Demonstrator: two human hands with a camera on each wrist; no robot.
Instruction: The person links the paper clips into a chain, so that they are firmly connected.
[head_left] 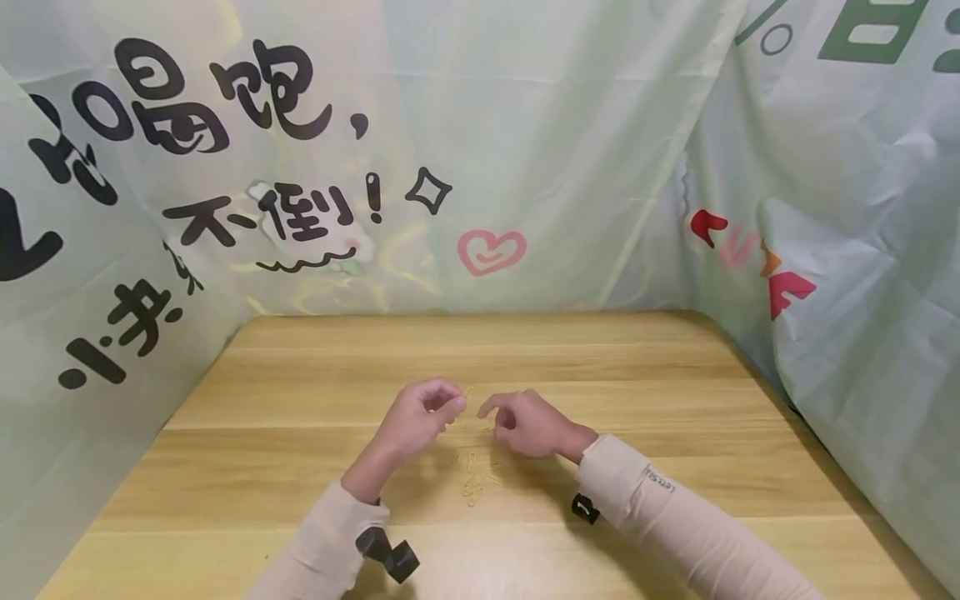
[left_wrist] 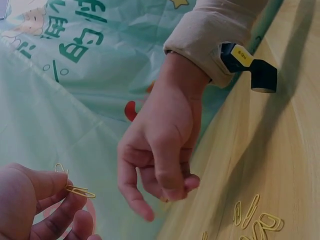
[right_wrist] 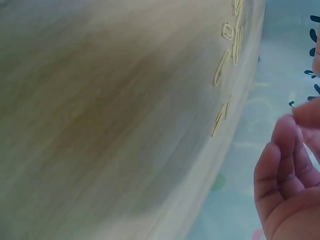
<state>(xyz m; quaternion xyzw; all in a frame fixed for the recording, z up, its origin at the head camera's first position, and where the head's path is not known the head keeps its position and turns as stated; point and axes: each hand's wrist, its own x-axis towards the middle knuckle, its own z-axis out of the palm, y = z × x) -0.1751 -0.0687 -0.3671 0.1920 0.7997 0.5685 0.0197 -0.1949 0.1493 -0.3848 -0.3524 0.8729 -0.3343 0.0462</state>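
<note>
My left hand (head_left: 422, 417) is raised over the table and pinches yellow paper clips (left_wrist: 81, 192) between thumb and fingertips. One loop pokes up above the thumb, while another clip sticks out sideways past the fingers. Facing it, a short gap away, is my right hand (head_left: 531, 423), with the index finger reaching forward and the other fingers curled in toward the thumb. A small glint of yellow wire shows at its fingertips in the left wrist view, most of it hidden by the fingers. Below both hands, several loose paper clips (head_left: 472, 490) lie on the wooden table (head_left: 300, 492).
The loose clips form a small scattered group in front of me, seen also as clips (right_wrist: 218, 67) in the right wrist view. A printed curtain (head_left: 562, 167) stands around the table's back and sides. Black camera mounts (head_left: 388, 554) sit on both sleeves.
</note>
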